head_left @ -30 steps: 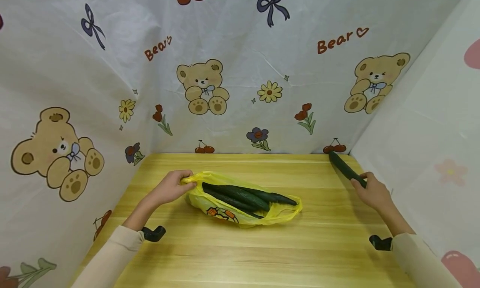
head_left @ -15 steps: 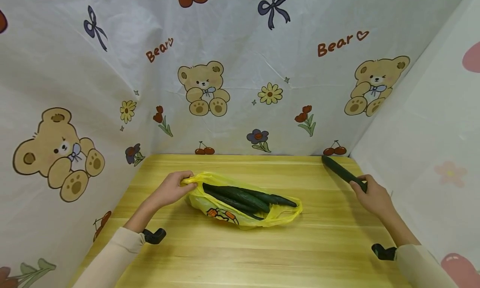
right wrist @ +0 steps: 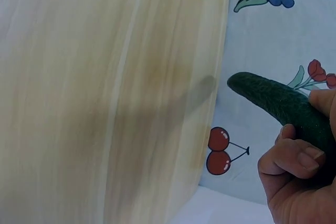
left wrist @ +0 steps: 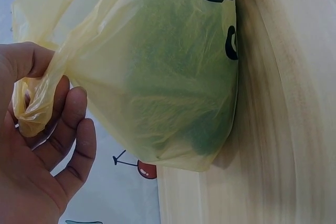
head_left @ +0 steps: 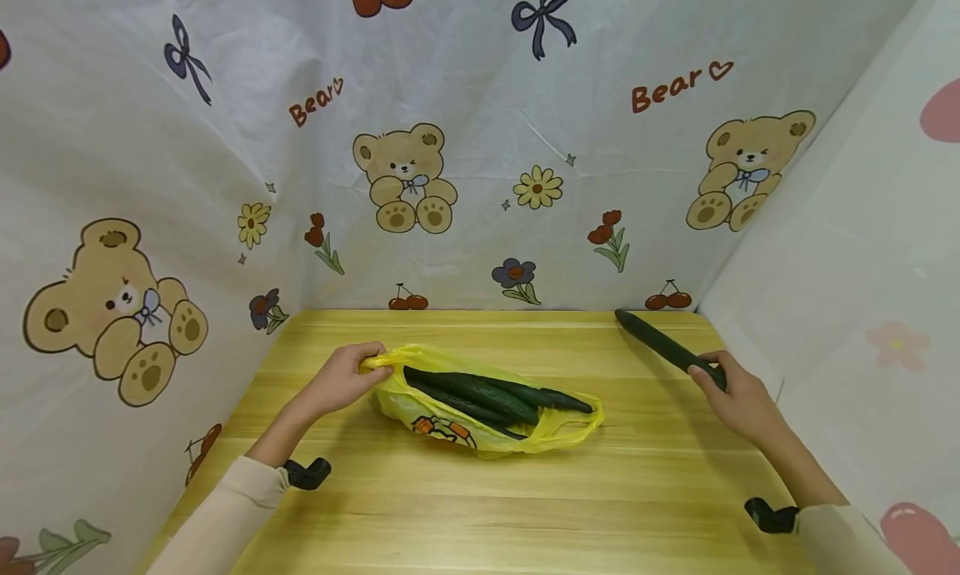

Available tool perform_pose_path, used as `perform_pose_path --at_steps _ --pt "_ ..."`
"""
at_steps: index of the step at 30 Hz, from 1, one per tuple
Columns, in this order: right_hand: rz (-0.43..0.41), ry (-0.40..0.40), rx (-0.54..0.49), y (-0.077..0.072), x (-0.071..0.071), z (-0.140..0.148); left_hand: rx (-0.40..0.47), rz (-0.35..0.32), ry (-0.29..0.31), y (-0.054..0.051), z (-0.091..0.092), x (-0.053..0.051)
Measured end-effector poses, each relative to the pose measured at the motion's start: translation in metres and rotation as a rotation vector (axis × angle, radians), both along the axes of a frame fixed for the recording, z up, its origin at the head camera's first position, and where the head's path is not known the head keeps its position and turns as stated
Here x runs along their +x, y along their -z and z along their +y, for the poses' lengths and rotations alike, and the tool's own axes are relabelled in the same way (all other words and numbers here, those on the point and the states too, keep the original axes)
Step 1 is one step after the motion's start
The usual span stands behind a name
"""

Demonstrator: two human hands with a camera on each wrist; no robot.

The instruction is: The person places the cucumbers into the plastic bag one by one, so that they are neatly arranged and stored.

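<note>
My left hand (head_left: pixel 347 380) pinches the gathered left end of a yellow plastic bag (head_left: pixel 442 438), which lies on its side with its mouth facing up and right. Several dark green cucumbers (head_left: pixel 480 393) show through the opening. In the left wrist view the bag's handle (left wrist: pixel 44 103) loops between thumb and fingers, and the cucumbers appear only as a green shade through the film. At the right, my right hand (head_left: pixel 741 398) grips one end of another cucumber (head_left: pixel 660 342). The right wrist view has this cucumber (right wrist: pixel 278 98) held above the table, its shadow below.
A wood-grain table (head_left: pixel 495 517) carries the bag. A white cloth with bear prints (head_left: pixel 480 75) walls the back, and similar cloth closes both sides. Black mounts (head_left: pixel 307 473) show by the wrists.
My right hand has turned the cucumber so its far tip swings left, and the hand itself has shifted slightly. The left hand and the bag stay put.
</note>
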State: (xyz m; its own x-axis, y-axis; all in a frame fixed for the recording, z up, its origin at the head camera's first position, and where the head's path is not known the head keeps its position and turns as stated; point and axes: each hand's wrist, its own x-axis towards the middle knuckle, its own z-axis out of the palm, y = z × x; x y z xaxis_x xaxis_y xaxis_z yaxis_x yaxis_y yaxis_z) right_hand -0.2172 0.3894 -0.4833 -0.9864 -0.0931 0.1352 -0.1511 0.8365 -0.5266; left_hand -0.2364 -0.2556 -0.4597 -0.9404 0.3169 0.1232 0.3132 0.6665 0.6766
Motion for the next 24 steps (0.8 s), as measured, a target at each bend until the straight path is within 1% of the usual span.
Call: perform_pose_path --at_steps 3,9,12,16,20,24 --pt "-0.001 -0.015 -0.01 -0.004 0.004 -0.006 0.004 0.002 -0.002 0.0 0.0 0.0" --pt "0.013 -0.073 -0.033 -0.017 0.012 -0.024 0.013 0.005 -0.005 0.001 0.001 0.0" --pt "0.019 -0.091 -0.019 -0.023 0.016 -0.031 0.018 0.005 0.001 0.001 0.001 0.001" --pt "0.009 -0.115 -0.017 -0.03 0.021 -0.04 0.02 -0.001 -0.011 0.001 0.002 0.002" --pt "-0.005 -0.146 -0.037 -0.035 0.027 -0.049 0.023 -0.004 -0.011 0.001 0.002 0.002" --pt "0.005 -0.183 -0.065 -0.037 0.032 -0.057 0.032 -0.009 -0.006 0.001 0.002 0.003"
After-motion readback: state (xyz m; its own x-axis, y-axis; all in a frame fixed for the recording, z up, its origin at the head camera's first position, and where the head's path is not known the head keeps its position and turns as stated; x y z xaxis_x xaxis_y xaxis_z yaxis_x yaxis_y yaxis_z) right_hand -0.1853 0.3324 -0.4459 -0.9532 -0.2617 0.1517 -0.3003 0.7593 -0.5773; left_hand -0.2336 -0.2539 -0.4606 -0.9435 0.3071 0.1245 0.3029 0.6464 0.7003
